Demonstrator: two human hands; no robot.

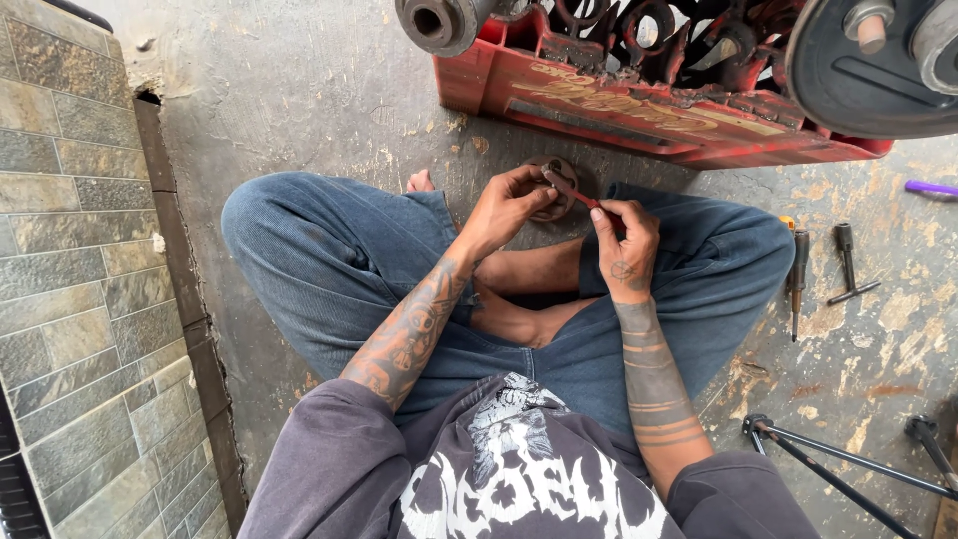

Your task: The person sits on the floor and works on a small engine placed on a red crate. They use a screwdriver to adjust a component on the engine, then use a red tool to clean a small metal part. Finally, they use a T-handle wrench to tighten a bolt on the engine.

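I sit cross-legged on a concrete floor in blue jeans. My left hand (511,205) grips a round, rusty-brown metal part (555,190) and holds it up in front of me. My right hand (624,240) is closed around the red handle of a small tool (576,191), probably a screwdriver. The tool's tip rests against the face of the round part. Both hands are close together above my crossed shins, just short of a red machine body.
A red machine body (639,105) with dark metal parts and a black wheel (868,75) lies ahead. A screwdriver (797,274), a T-shaped wrench (848,265) and a purple object (931,187) lie at right. Black tripod legs (848,469) cross lower right. A stone-tiled wall (70,299) runs along the left.
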